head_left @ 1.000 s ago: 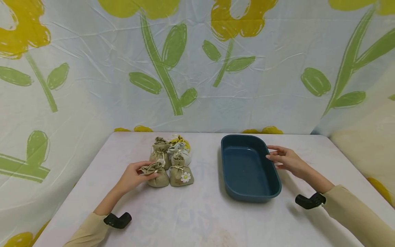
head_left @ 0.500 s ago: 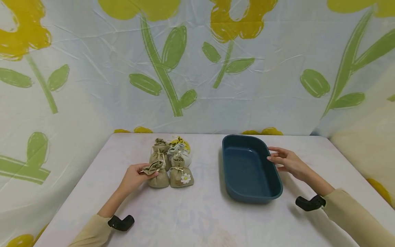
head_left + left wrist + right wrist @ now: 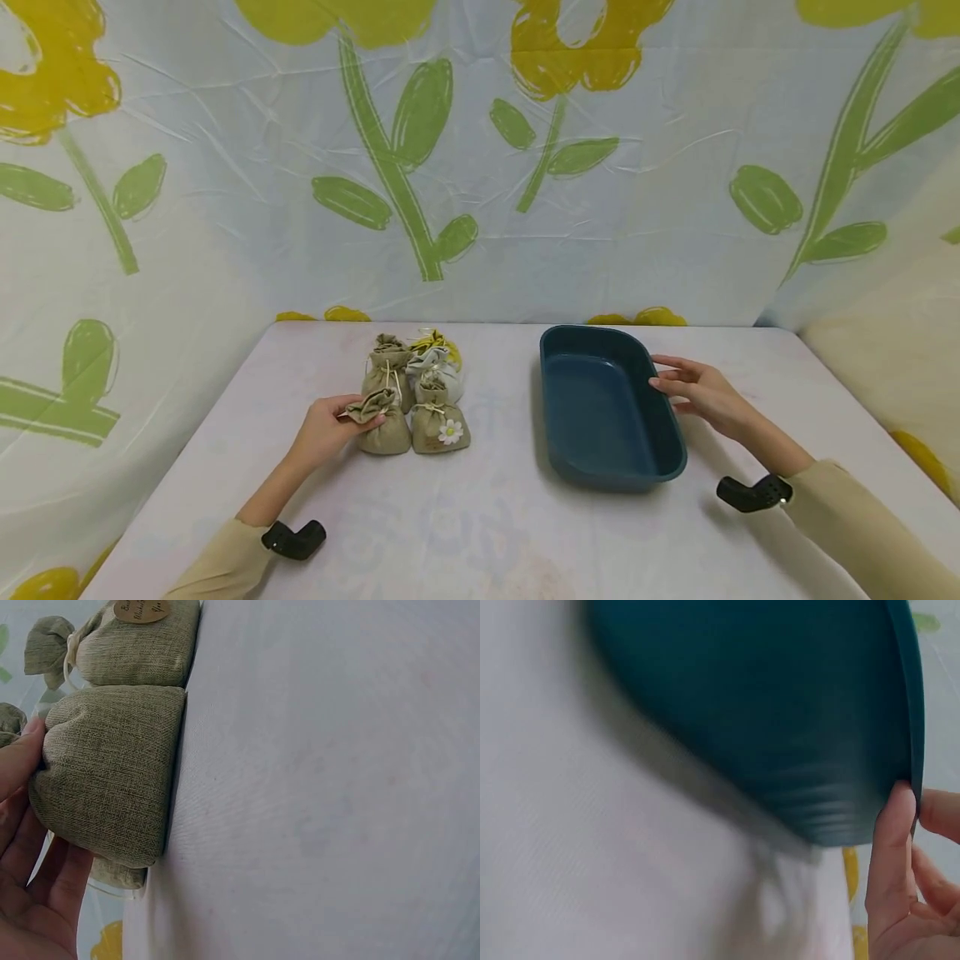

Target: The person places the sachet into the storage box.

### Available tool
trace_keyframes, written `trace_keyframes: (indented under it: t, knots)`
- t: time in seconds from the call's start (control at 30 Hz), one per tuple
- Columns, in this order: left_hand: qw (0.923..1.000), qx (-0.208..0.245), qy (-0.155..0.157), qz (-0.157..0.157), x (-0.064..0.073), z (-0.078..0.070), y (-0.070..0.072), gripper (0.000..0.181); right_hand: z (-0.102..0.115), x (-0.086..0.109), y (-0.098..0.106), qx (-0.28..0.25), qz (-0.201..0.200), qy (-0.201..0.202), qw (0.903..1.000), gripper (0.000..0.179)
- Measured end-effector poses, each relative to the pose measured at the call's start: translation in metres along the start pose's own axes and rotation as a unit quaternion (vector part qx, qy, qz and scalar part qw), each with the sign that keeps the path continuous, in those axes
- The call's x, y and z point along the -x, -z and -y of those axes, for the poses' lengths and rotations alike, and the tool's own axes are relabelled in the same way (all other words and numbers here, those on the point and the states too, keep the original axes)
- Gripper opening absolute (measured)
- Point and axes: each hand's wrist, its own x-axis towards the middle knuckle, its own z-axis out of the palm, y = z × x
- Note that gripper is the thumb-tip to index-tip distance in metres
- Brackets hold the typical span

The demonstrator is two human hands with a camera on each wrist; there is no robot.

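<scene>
In the head view my left hand [image 3: 327,429] pinches the gathered neck of a khaki drawstring pouch [image 3: 386,435] at the front left of a small cluster. Its plump body rests on the table, as the left wrist view shows up close, with the thumb [image 3: 28,742] at the neck. Beside it sits a similar pouch [image 3: 441,429] bearing a white daisy. On the right, my right hand [image 3: 705,396] holds the side rim of a dark blue rectangular tub [image 3: 600,417], thumb and fingers on either side of the rim. The tub holds nothing.
Behind the front pouches stand another khaki pouch [image 3: 386,379], a white pouch [image 3: 442,377] and a yellow one [image 3: 442,343]. A pale cloth covers the table [image 3: 480,533]. A flower-printed curtain [image 3: 480,167] hangs behind its back edge.
Over the second, my left hand has shifted slightly right, tipping the pinched pouch neck with it. The tub has slid a touch to the right. My right hand is nearly still.
</scene>
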Motion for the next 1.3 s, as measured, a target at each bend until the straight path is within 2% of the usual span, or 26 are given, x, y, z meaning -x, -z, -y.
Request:
trace_keyframes:
  t: [0.23,0.4,0.57,0.9,1.1,1.3]
  knots:
    - [1.0,-0.004,-0.002,-0.002,0.0,-0.001,-0.001,0.033,0.009,-0.004,-0.002,0.005,0.009,0.007,0.9999,0.069]
    - [0.9998,-0.008,-0.017,-0.005,0.003,-0.001,-0.001,0.03,0.009,-0.004,-0.004,-0.007,0.019,-0.008,0.9998,0.071]
    - [0.9993,-0.013,-0.031,-0.018,0.005,-0.002,-0.001,0.033,0.011,-0.004,-0.004,0.002,0.017,-0.005,0.9998,0.071]
    - [0.9991,-0.011,-0.025,-0.032,0.007,-0.007,-0.002,0.035,0.009,-0.001,-0.004,-0.001,0.014,-0.005,0.9999,0.071]
    - [0.9992,-0.007,-0.026,-0.03,0.011,-0.013,-0.001,0.037,0.011,0.0,-0.005,-0.018,0.015,-0.019,0.9996,0.073]
    - [0.9982,-0.023,-0.045,-0.033,0.015,-0.02,0.002,0.034,0.011,0.002,-0.005,-0.024,0.013,-0.027,0.9993,0.074]
